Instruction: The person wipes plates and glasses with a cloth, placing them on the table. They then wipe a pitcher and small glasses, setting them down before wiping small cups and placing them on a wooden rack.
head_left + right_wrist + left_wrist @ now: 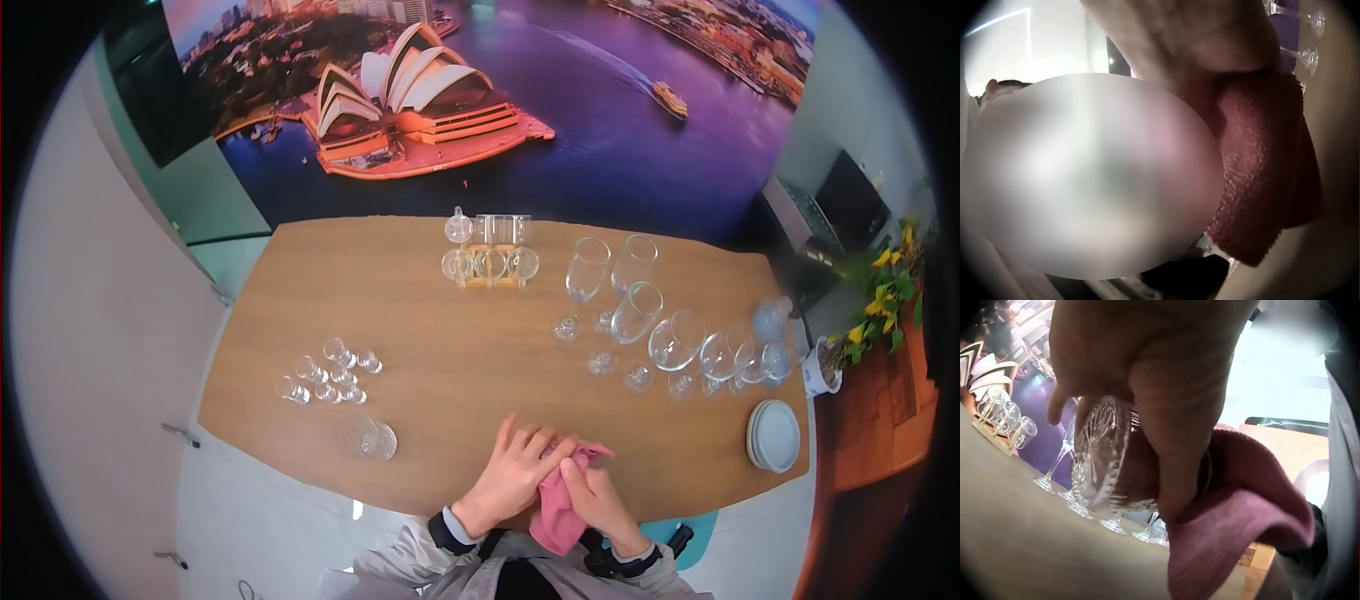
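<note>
While my left hand [508, 475] grips a cut-glass vessel [1099, 459] close above the near edge of the table [450, 370], my right hand [600, 500] holds a pink cloth [558, 515] against it. From the left wrist, I see my thumb across the near side of the glass, which is tipped over sideways, and the cloth spills out past the thumb in a loose fold. Pink shows through the glass too (whether the cloth is stuffed inside or only lies behind it, I cannot tell). My right thumb presses on the cloth from above; much of that wrist's view is blurred out, so the other fingers are hard to make out.

Off to my left, a clear glass dish [372, 440] sits near the table's edge, with a cluster of small glasses [342, 378] just beyond it. Across the far side, glass cups [523, 264] hang on a wooden rack [991, 436]. To my right stand stemmed glasses [637, 312] in a slanting group, with stacked plates [775, 436] nearer me.
</note>
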`<action>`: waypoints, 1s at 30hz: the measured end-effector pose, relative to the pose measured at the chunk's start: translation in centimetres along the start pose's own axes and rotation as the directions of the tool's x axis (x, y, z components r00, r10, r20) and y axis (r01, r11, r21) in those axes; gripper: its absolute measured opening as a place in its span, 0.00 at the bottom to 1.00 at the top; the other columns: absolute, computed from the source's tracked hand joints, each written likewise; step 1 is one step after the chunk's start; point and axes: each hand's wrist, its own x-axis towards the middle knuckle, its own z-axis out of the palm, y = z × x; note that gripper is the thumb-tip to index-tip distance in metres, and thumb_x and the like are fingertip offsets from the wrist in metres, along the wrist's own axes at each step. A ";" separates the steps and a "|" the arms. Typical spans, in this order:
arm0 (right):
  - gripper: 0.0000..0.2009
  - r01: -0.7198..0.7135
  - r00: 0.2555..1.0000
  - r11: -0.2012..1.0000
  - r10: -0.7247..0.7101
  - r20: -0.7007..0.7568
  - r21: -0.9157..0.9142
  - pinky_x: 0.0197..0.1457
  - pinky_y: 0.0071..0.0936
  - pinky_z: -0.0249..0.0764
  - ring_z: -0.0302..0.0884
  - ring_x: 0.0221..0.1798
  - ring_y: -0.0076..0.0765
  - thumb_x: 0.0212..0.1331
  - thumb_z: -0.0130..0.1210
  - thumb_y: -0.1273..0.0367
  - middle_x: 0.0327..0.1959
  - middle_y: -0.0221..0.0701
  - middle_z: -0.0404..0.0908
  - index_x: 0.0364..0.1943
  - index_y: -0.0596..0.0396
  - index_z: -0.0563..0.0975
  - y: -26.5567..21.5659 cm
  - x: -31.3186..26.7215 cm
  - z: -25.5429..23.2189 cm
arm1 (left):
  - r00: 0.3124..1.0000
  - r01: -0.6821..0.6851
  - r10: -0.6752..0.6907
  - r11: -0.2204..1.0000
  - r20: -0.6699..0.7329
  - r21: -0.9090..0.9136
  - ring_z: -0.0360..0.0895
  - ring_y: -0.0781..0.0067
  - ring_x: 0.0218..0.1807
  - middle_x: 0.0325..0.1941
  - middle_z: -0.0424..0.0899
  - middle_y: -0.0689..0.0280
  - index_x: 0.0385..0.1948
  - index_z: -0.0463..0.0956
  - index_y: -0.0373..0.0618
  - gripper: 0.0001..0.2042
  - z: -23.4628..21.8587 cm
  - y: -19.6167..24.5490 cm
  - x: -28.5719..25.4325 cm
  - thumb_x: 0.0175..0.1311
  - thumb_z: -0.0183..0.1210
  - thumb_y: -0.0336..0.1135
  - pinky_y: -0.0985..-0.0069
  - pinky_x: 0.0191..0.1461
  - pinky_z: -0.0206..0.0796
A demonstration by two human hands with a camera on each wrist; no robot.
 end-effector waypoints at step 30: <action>0.12 -0.039 0.930 0.770 0.262 -0.259 0.636 0.45 0.24 0.75 0.79 0.43 0.21 0.69 0.55 0.64 0.39 0.28 0.84 0.44 0.59 0.80 4.6 -2.1 -3.4 | 0.938 0.277 -0.333 0.887 -0.094 -0.369 0.72 0.52 0.57 0.53 0.76 0.56 0.55 0.71 0.41 0.35 4.1 -5.3 4.1 0.40 0.76 0.37 0.58 0.62 0.65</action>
